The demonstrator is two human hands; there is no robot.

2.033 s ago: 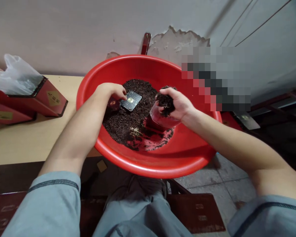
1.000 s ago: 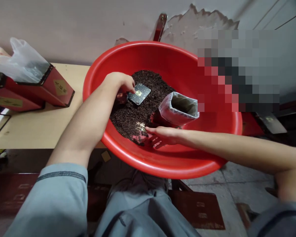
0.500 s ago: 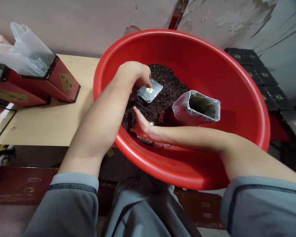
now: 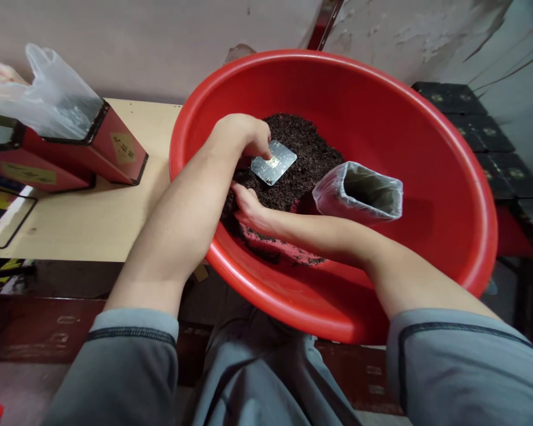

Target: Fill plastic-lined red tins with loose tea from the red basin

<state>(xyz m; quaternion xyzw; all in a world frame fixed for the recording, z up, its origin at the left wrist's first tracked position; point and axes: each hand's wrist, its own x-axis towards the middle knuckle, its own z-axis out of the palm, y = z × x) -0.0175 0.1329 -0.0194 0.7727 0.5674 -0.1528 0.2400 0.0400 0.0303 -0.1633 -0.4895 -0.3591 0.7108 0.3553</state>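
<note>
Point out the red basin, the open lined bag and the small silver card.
red basin (image 4: 426, 177), head view, bare inner wall
open lined bag (image 4: 333, 198), head view, its side
silver card (image 4: 273, 161), head view, its face

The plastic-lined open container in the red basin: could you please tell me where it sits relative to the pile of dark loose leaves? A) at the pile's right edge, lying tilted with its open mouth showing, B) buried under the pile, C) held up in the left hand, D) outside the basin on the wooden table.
A: the plastic-lined container lies tilted at the right edge of the dark leaves inside the red basin, its open mouth showing; neither hand touches it.
</note>
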